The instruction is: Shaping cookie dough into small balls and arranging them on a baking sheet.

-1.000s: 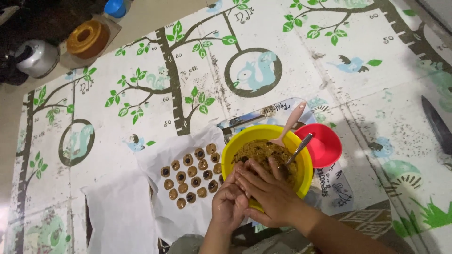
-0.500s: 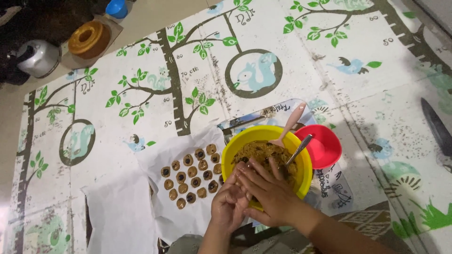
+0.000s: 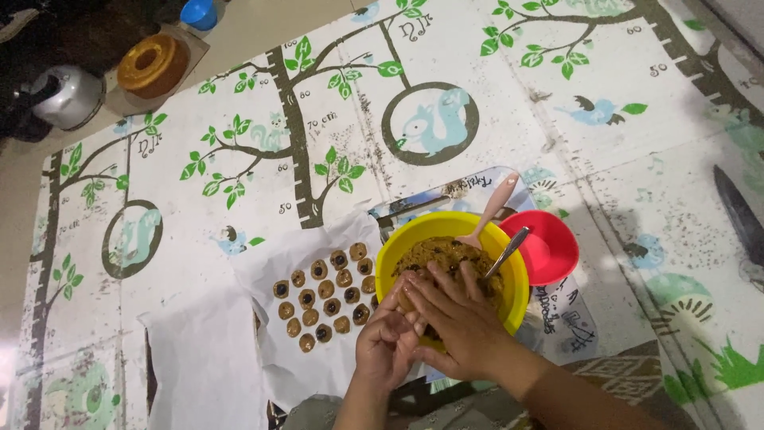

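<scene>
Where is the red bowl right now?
In the head view, the red bowl sits right of centre on the mat, touching the yellow bowl on its right side.

No packages, labels, signs or screens show anywhere on the tree-patterned floor mat (image 3: 493, 87).

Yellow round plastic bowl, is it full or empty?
Full: the yellow round plastic bowl holds a heap of brown speckled dough up to its rim.

Your bowl (image 3: 398, 256) is yellow, its dough (image 3: 446, 256) brown; beside it a red bowl (image 3: 549, 248); the mat (image 3: 557, 119) shows green-leaved trees on white.
</scene>
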